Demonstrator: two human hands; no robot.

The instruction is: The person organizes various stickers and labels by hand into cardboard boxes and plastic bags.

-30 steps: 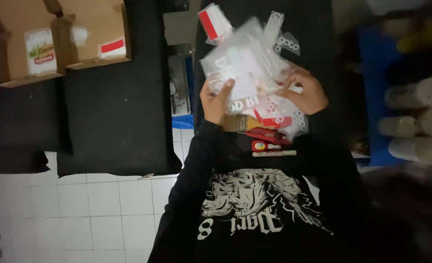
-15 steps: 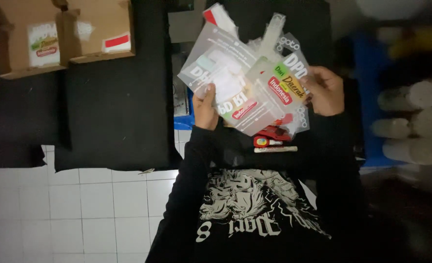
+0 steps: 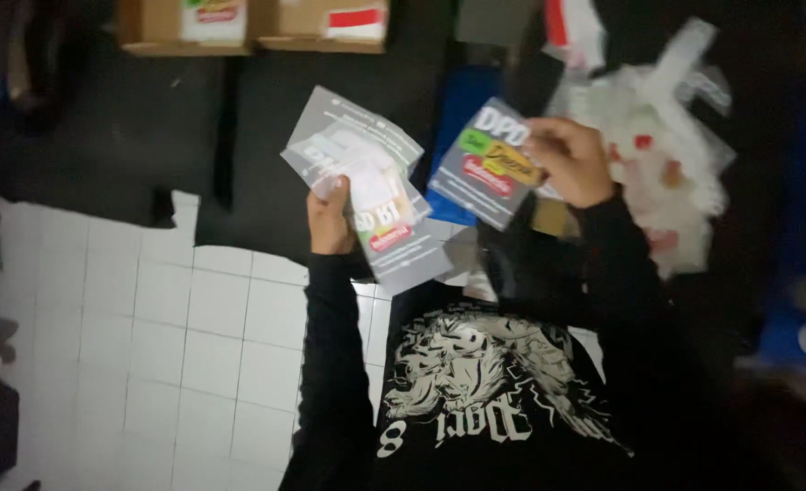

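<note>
Nearest the camera, below the grey packets, is my black printed shirt (image 3: 485, 391), with the white tiled floor (image 3: 176, 355) to its left.

My left hand (image 3: 330, 218) is closed on a fanned stack of grey packets (image 3: 367, 195), thumb pressed across their lower left edge; these count as the part already gathered. The stack is tilted, its corners splayed upward and to the right.

Just to the right of that stack, and apart from it, my right hand (image 3: 571, 164) pinches a single grey packet with coloured labels (image 3: 485, 164) by its right edge. I judge this one to be in transit, neither joined to the stack nor laid down.

Further right of the stack lies a loose heap of clear and white wrappers (image 3: 658, 155) on the dark worktop (image 3: 148, 118); the blur is heavy here, so I cannot tell whether it holds more packets to sort, though it looks sizeable. If it does, most of the work is left.

Farthest, above and left of the stack, stand two open cardboard boxes (image 3: 257, 23) at the worktop's far edge, their contents cut off by the frame.
</note>
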